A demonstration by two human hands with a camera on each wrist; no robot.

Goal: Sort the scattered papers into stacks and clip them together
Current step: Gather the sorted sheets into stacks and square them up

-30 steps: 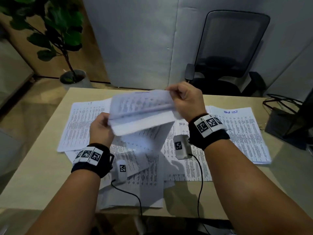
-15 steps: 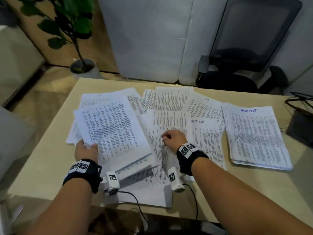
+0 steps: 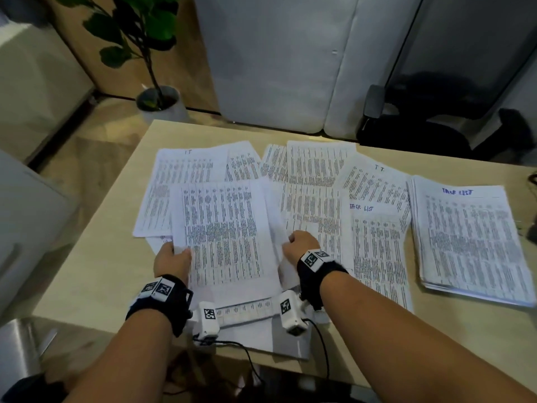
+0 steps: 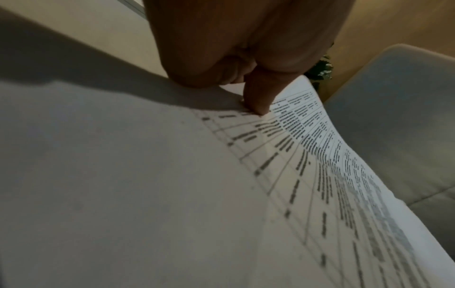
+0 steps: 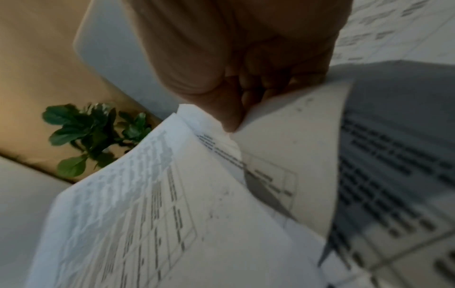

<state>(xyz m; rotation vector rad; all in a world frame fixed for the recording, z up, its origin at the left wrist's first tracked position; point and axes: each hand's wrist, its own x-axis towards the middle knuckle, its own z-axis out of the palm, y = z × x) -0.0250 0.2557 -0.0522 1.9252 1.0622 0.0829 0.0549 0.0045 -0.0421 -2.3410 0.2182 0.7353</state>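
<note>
Printed table sheets lie scattered over the wooden desk (image 3: pixel 96 257). I hold a thin bundle of sheets (image 3: pixel 223 234) just above the pile at the near middle. My left hand (image 3: pixel 174 257) grips its left edge, thumb on top (image 4: pixel 256 95) pressing the bundle (image 4: pixel 221 194). My right hand (image 3: pixel 299 242) pinches the bundle's right edge (image 5: pixel 197 185), fingers curled under it (image 5: pixel 229 109). A tidy stack headed "TASK LIST" (image 3: pixel 467 242) lies at the right. Loose sheets marked "TT" (image 3: pixel 186 175) and "TASK LIST" (image 3: pixel 374 251) lie around. No clip is in view.
A potted plant (image 3: pixel 157 103) stands on the floor beyond the desk's far left corner. A black office chair (image 3: pixel 436 120) sits behind the far right edge. Grey panels line the back. Wrist-camera cables hang over the near edge (image 3: pixel 247 356).
The bundle came down from chest height to just above the pile. My right hand moved back to its right edge and took hold; the bundle shifted right toward the middle.
</note>
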